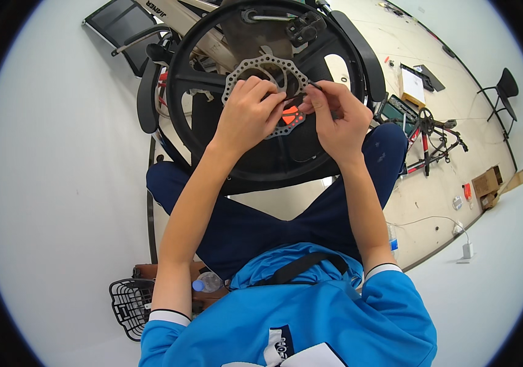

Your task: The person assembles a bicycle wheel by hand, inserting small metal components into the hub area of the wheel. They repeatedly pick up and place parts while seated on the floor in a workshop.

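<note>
A black spoked wheel (183,116) lies across a black seat in front of my knees. On its hub sits a silver brake disc (255,63) with a perforated, wavy rim and an orange centre piece (291,114). My left hand (250,113) is over the disc's left part, fingers curled and pinched together near the hub; what they hold, if anything, is hidden. To its right, my right hand (339,116) pinches a thin black rod (315,86) between thumb and forefinger, close to the disc's right edge. Its thin dark end reaches toward my left fingertips.
Beyond the wheel are a bicycle pedal (305,28) and a pale frame tube (179,17). A bicycle frame (426,144) lies on the floor at right, near a yellow-edged box (412,87) and a black chair (506,88). A black basket (131,306) and a bottle (208,282) are at lower left.
</note>
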Action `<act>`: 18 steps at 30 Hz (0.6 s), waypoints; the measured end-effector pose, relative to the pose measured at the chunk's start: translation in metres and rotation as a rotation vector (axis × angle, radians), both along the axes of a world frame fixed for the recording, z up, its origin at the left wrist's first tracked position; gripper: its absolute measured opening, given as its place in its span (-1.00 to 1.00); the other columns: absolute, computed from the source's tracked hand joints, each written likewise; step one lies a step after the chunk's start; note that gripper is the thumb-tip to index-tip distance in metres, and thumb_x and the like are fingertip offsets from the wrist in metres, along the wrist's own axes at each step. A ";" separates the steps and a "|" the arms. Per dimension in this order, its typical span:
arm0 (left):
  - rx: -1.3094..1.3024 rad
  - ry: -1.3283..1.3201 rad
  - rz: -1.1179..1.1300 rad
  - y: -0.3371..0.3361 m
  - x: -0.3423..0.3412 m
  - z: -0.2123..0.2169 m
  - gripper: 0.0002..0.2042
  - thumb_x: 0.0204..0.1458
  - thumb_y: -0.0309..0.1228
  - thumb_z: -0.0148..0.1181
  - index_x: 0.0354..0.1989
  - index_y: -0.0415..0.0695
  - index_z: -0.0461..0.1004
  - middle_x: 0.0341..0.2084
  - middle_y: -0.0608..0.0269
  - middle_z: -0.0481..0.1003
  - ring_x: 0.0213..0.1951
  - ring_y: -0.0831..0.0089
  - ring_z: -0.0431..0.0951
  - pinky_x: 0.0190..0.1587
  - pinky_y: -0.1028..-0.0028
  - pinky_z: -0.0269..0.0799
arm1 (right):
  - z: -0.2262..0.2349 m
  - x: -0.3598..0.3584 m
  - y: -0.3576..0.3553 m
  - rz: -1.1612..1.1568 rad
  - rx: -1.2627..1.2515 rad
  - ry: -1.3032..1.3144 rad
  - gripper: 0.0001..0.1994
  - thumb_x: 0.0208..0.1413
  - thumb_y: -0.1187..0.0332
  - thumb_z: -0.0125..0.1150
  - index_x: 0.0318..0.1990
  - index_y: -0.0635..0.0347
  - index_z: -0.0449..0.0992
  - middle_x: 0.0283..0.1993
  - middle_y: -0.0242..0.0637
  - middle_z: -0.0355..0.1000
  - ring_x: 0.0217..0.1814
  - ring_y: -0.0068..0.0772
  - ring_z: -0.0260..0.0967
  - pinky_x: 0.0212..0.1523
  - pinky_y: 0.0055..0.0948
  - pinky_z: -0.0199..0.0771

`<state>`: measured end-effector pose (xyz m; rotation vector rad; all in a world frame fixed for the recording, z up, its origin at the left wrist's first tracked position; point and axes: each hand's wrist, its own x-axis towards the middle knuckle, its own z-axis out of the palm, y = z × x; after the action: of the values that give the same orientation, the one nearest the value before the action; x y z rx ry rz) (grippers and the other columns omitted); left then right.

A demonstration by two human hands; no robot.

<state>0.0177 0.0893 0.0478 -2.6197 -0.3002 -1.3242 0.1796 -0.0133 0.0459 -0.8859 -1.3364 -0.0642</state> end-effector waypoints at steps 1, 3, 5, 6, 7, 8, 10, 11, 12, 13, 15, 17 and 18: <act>0.015 -0.005 -0.004 0.001 0.000 -0.001 -0.80 -0.11 -0.54 0.42 -0.26 -0.16 0.65 -0.31 0.28 0.54 -0.20 0.26 0.53 -0.12 0.32 0.43 | -0.001 0.000 0.000 -0.021 0.021 -0.057 -0.90 0.20 0.55 0.32 -0.15 0.35 0.58 -0.34 -0.22 0.61 -0.40 -0.45 0.63 -0.36 -0.53 0.62; 0.047 -0.015 -0.012 0.003 0.001 -0.004 -0.76 -0.16 -0.52 0.45 -0.26 -0.17 0.63 -0.30 0.27 0.53 -0.20 0.25 0.53 -0.13 0.31 0.43 | -0.003 0.000 0.000 -0.058 0.065 -0.194 -0.88 0.17 0.57 0.33 -0.15 0.33 0.57 -0.33 -0.20 0.60 -0.40 -0.37 0.62 -0.38 -0.50 0.61; 0.073 -0.047 -0.023 0.005 0.003 -0.007 -0.72 -0.23 -0.50 0.47 -0.26 -0.17 0.62 -0.30 0.27 0.53 -0.20 0.25 0.54 -0.13 0.30 0.44 | -0.005 0.000 0.001 -0.090 0.113 -0.356 -0.85 0.13 0.59 0.34 -0.15 0.31 0.56 -0.33 -0.18 0.57 -0.40 -0.29 0.59 -0.40 -0.46 0.58; 0.086 -0.063 -0.029 0.005 0.004 -0.007 -0.69 -0.26 -0.49 0.48 -0.26 -0.18 0.62 -0.30 0.28 0.53 -0.20 0.24 0.54 -0.13 0.30 0.44 | -0.006 0.000 0.001 -0.093 0.122 -0.390 -0.80 0.09 0.60 0.34 -0.12 0.30 0.55 -0.35 -0.18 0.54 -0.41 -0.20 0.55 -0.42 -0.41 0.54; 0.088 -0.062 -0.027 0.005 0.004 -0.008 -0.68 -0.28 -0.49 0.48 -0.26 -0.18 0.61 -0.30 0.28 0.53 -0.20 0.25 0.54 -0.13 0.30 0.44 | -0.005 0.000 -0.001 -0.108 0.122 -0.413 -0.80 0.09 0.60 0.34 -0.12 0.31 0.55 -0.36 -0.18 0.54 -0.41 -0.21 0.55 -0.42 -0.40 0.54; 0.089 -0.061 -0.025 0.005 0.004 -0.008 -0.66 -0.31 -0.48 0.49 -0.26 -0.17 0.61 -0.30 0.28 0.53 -0.20 0.25 0.54 -0.13 0.29 0.44 | -0.002 0.001 -0.002 -0.123 0.121 -0.436 -0.80 0.09 0.60 0.34 -0.11 0.31 0.55 -0.36 -0.19 0.54 -0.42 -0.21 0.55 -0.42 -0.40 0.54; 0.089 -0.058 -0.025 0.006 0.004 -0.008 -0.65 -0.33 -0.47 0.50 -0.27 -0.17 0.61 -0.30 0.28 0.53 -0.20 0.25 0.53 -0.13 0.29 0.44 | 0.000 0.002 -0.005 -0.141 0.109 -0.459 -0.78 0.07 0.61 0.35 -0.11 0.31 0.55 -0.38 -0.20 0.53 -0.42 -0.23 0.55 -0.43 -0.39 0.54; 0.088 -0.056 -0.025 0.007 0.004 -0.008 -0.65 -0.33 -0.47 0.50 -0.27 -0.17 0.61 -0.30 0.28 0.53 -0.20 0.25 0.53 -0.13 0.30 0.44 | 0.001 0.002 -0.005 -0.146 0.119 -0.472 -0.80 0.08 0.60 0.35 -0.13 0.30 0.56 -0.37 -0.20 0.55 -0.43 -0.24 0.56 -0.43 -0.42 0.55; 0.088 -0.055 -0.026 0.006 0.003 -0.008 -0.65 -0.33 -0.47 0.50 -0.26 -0.16 0.62 -0.30 0.28 0.53 -0.20 0.25 0.53 -0.13 0.30 0.44 | 0.002 0.001 -0.003 -0.152 0.128 -0.484 -0.82 0.08 0.60 0.35 -0.14 0.30 0.57 -0.37 -0.20 0.57 -0.44 -0.26 0.57 -0.43 -0.45 0.55; 0.085 -0.055 -0.027 0.007 0.003 -0.008 -0.65 -0.33 -0.47 0.50 -0.26 -0.16 0.62 -0.30 0.28 0.53 -0.20 0.25 0.53 -0.13 0.30 0.44 | 0.004 0.001 -0.003 -0.159 0.141 -0.499 -0.84 0.09 0.60 0.35 -0.16 0.29 0.59 -0.36 -0.21 0.59 -0.45 -0.28 0.58 -0.43 -0.47 0.56; 0.080 -0.056 -0.028 0.007 0.003 -0.009 -0.65 -0.33 -0.47 0.50 -0.26 -0.15 0.62 -0.30 0.28 0.53 -0.20 0.25 0.53 -0.13 0.30 0.44 | 0.007 0.001 -0.007 -0.184 0.131 -0.512 -0.84 0.09 0.60 0.35 -0.16 0.30 0.59 -0.37 -0.20 0.59 -0.45 -0.28 0.57 -0.44 -0.47 0.55; 0.076 -0.062 -0.030 0.006 0.004 -0.008 -0.66 -0.32 -0.47 0.49 -0.26 -0.15 0.62 -0.31 0.29 0.53 -0.20 0.25 0.53 -0.13 0.30 0.45 | 0.008 0.001 -0.009 -0.191 0.138 -0.516 -0.83 0.09 0.61 0.35 -0.16 0.30 0.58 -0.38 -0.20 0.59 -0.46 -0.28 0.57 -0.45 -0.46 0.55; 0.075 -0.065 -0.030 0.006 0.004 -0.008 -0.66 -0.32 -0.47 0.49 -0.26 -0.15 0.62 -0.31 0.29 0.53 -0.20 0.25 0.53 -0.13 0.30 0.45 | 0.009 0.001 -0.008 -0.187 0.150 -0.512 -0.83 0.09 0.61 0.35 -0.16 0.31 0.58 -0.38 -0.19 0.59 -0.47 -0.28 0.57 -0.46 -0.45 0.54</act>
<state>0.0218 0.0949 0.0400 -2.5331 -0.2172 -1.4049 0.1806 -0.0214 0.0547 -0.8966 -1.6899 -0.5614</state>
